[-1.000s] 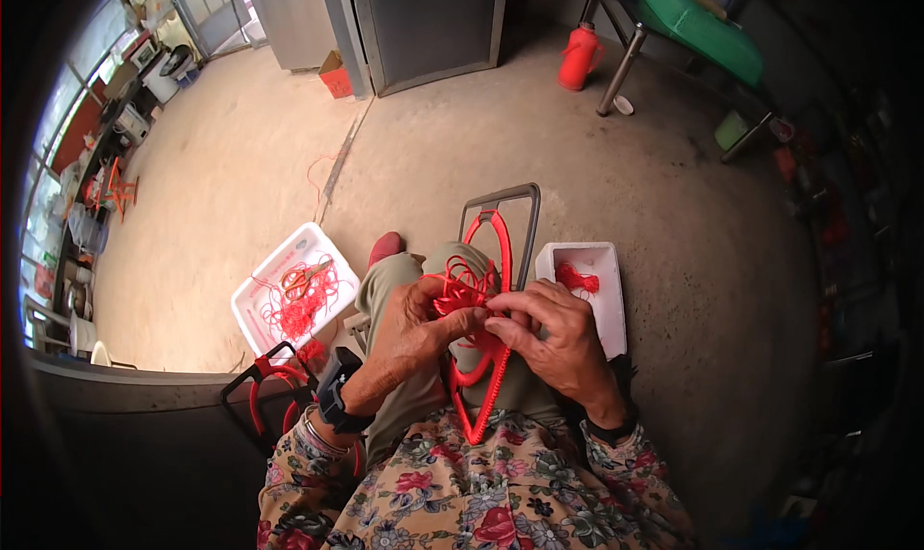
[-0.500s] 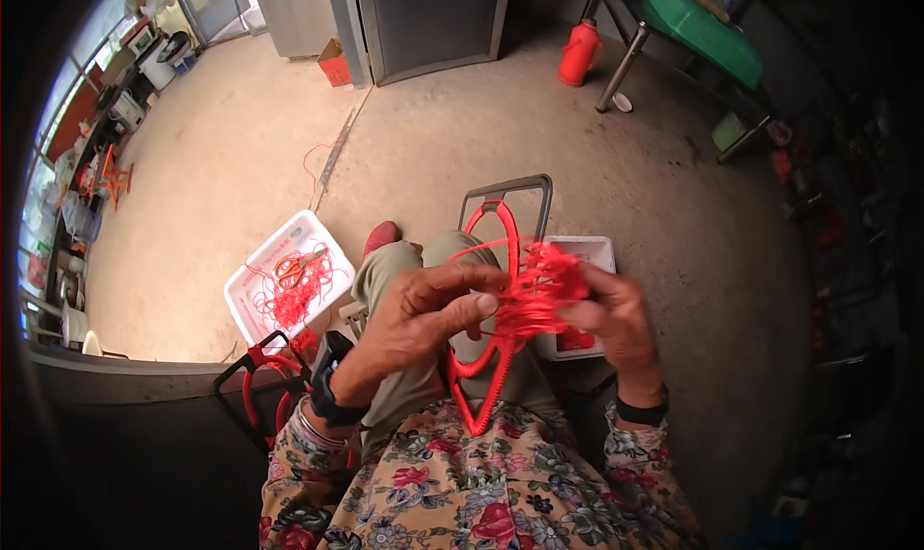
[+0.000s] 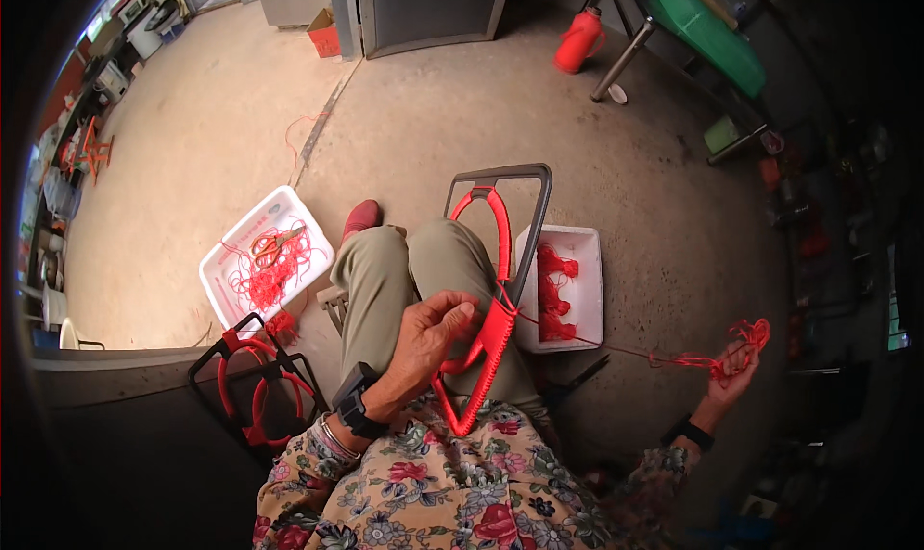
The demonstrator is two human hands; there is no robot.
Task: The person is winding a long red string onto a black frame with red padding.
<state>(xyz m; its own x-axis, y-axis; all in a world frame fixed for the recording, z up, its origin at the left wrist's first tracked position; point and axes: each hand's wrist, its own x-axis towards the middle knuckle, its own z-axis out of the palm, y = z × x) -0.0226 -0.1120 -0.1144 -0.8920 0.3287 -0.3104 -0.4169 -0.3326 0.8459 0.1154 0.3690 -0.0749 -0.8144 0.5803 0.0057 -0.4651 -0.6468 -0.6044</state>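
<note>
Shifted outward: right hand (image 3: 733, 373), clutching red cord (image 3: 757, 334); left hand (image 3: 423, 340), half-curled beside wrapped frame (image 3: 496, 336), grip unclear; even tension advisable.

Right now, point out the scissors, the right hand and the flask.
Scissors (image 3: 277, 244), head view: where handles meet blades.
Right hand (image 3: 732, 378), head view: middle of the hand.
Flask (image 3: 577, 44), head view: middle of its red body.
</note>
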